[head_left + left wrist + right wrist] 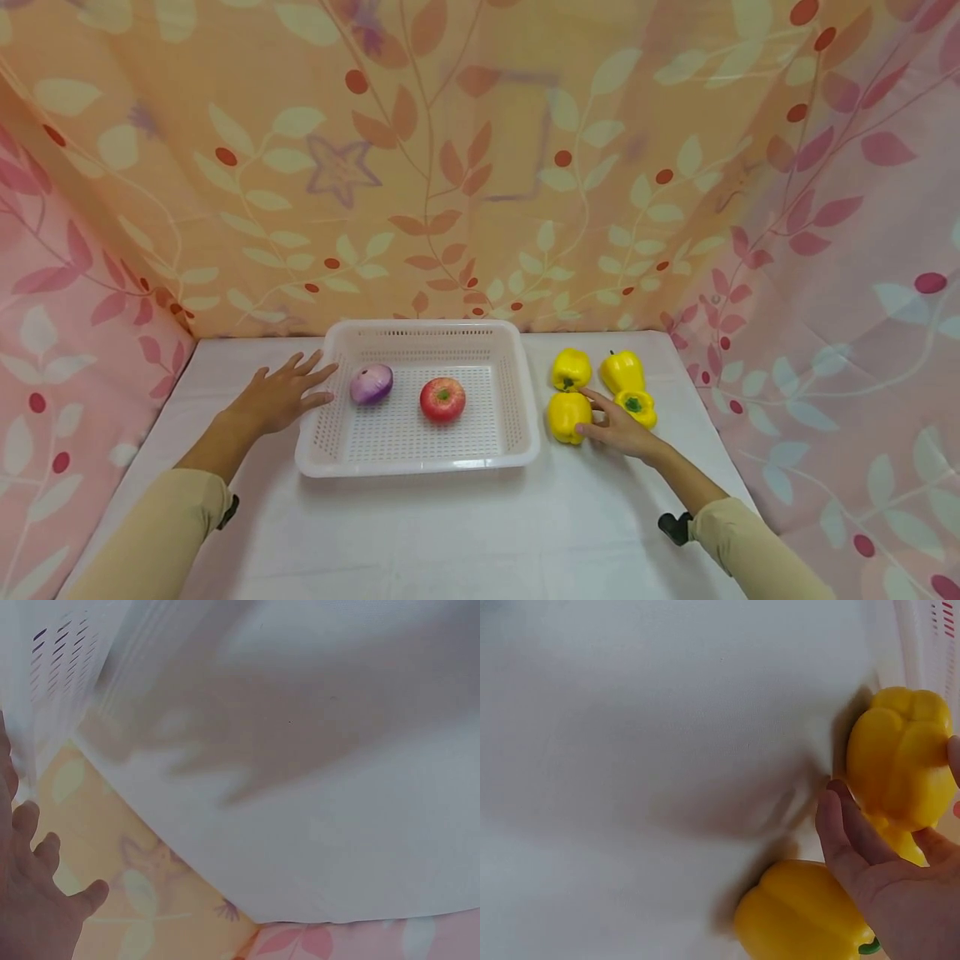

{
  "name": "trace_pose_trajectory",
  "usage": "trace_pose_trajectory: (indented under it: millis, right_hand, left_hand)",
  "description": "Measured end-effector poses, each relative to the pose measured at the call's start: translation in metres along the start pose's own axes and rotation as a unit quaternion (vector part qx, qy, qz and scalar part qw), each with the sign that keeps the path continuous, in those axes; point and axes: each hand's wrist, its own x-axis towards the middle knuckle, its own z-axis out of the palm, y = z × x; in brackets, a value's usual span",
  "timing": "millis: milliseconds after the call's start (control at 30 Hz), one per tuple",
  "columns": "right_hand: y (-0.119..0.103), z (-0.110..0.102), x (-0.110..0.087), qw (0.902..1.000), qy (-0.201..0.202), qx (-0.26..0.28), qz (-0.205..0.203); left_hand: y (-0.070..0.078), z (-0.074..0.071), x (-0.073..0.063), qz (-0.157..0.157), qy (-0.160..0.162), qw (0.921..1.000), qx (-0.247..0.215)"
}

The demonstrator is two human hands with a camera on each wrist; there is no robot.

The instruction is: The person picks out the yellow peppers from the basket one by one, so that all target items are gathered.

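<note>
My left hand [283, 396] is spread at the left rim of a white plastic basket [416, 467], fingertips over the edge. Inside the basket lie a purple onion [371, 385] and a red apple [442, 400], set apart from each other. To the basket's right, my right hand [617, 427] holds a yellow bell pepper [567, 418] on the table, thumb on the near side and fingers on the far side. In the right wrist view this bell pepper [900, 750] sits between thumb and fingers, beside the basket wall.
Behind the held one is another yellow bell pepper [571, 369]. Two more, one at the back [622, 372] and one with its green stem up [637, 410], stand right of the hand. A white cloth covers the table [420, 533]; patterned curtains [450, 167] enclose it.
</note>
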Motion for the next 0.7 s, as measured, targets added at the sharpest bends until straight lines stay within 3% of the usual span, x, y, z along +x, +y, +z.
trace_pose_trajectory:
  millis: [267,533,700]
  right_hand:
    - [-0.016,-0.016,-0.005,0.9999,-0.001,-0.012,-0.011]
    - [-0.051,-0.062,-0.007,0.9973,-0.004,-0.053,-0.05]
    - [-0.065,-0.091,-0.011,0.9938,0.031,-0.082,-0.068]
  left_hand:
    - [-0.003,-0.002,0.0,0.008,0.0,0.9999,0.012]
    - [-0.014,0.002,-0.002,0.004,0.005,0.9999,0.014]
    - [-0.015,-0.001,-0.003,0.013,0.017,0.9996,0.017]
